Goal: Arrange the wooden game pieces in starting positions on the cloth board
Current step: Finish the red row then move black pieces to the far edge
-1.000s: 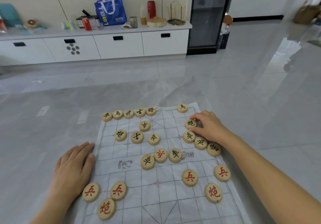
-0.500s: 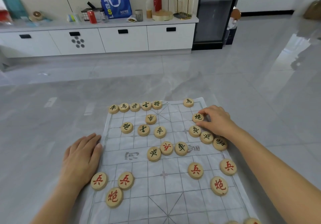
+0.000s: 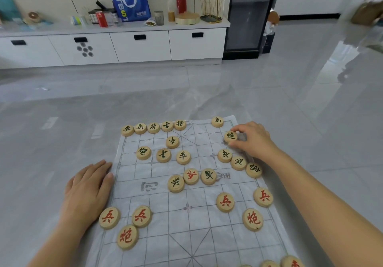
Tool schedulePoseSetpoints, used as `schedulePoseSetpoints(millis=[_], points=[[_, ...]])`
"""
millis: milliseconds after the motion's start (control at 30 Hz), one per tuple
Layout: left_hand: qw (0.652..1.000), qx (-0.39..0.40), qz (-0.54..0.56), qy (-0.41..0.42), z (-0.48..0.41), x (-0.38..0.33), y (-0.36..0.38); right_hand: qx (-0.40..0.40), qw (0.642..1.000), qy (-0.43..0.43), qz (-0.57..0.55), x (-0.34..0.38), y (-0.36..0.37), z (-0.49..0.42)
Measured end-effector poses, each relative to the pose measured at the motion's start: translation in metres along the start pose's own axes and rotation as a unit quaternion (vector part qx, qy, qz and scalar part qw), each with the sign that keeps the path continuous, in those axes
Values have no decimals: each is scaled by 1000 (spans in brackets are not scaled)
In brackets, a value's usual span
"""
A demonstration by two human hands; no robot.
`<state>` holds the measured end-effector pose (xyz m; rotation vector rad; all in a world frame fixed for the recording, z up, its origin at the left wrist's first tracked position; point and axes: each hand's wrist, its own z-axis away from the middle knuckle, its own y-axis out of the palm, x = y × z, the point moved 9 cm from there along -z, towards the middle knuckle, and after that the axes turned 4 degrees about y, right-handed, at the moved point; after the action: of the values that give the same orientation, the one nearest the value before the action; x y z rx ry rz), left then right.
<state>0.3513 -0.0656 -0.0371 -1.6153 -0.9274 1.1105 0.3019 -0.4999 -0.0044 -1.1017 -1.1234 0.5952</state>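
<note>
You are pinching the black cannon piece [image 3: 230,136] between thumb and fingertip of your right hand [image 3: 253,140], near the cloth board's [image 3: 186,235] far right edge (probably steering it onto its starting crossing). Your left hand [image 3: 89,186] is lying flat, fingers straight, pinning the board's left edge, likely against sliding.

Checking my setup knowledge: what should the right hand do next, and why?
Probably settle the black cannon, pinched by the right hand, onto the crossing mirroring the other black cannon on the left; it seems slightly beyond that row.
</note>
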Motion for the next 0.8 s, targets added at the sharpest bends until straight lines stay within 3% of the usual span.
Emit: schedulePoseSetpoints(millis=[267, 800], points=[[1000, 3, -2, -1, -1, -1, -1, 41, 999, -17, 18, 10, 17, -1], [1000, 4, -1, -1, 0, 0, 0, 34, 999, -28, 31, 12, 14, 3]])
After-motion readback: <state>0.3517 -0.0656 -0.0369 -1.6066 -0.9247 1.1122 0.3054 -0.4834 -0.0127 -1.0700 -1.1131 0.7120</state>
